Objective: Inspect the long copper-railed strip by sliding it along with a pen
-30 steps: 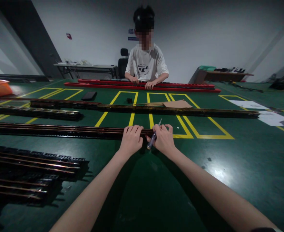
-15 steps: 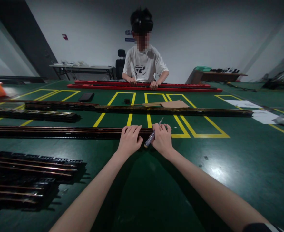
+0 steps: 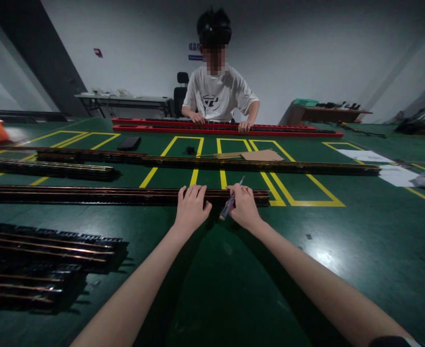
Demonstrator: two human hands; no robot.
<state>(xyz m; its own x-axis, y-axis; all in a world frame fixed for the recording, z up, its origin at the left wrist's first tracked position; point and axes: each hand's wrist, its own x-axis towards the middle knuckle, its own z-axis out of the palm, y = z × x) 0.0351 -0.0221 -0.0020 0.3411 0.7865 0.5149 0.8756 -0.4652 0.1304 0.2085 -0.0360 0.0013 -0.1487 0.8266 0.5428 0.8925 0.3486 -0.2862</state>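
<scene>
The right hand (image 3: 244, 207) has its grip closed on a slim screwdriver-like tool (image 3: 226, 210), its clear handle slanting down toward the wearer and its thin shaft poking up past the fingers. The same hand also lies over a long dark strip (image 3: 89, 195) with copper-coloured lines. The left hand (image 3: 191, 208) sits just beside it, fingers across the strip and thumb near the front edge; whether that grip pinches or only rests, I cannot tell.

The strip lies flat on the green table (image 3: 342, 270), its right end just past the right hand, the rest running out of view to the left. With both hands near one end, an uneven push could probably make the far length swing. The right hand's double duty looks like the weaker point: pressing on the strip could loosen the tool, and a slipping shaft might scratch the copper-coloured lines.

Near the left forearm lie shorter dark strips (image 3: 49, 243), which a sideways skid could perhaps snag. Beyond, another long bundle (image 3: 306, 168) crosses the table, with cardboard (image 3: 262, 155) behind it. Across the table, a co-worker's hands (image 3: 244, 126) rest on red rails (image 3: 147, 129), well apart from this work.
</scene>
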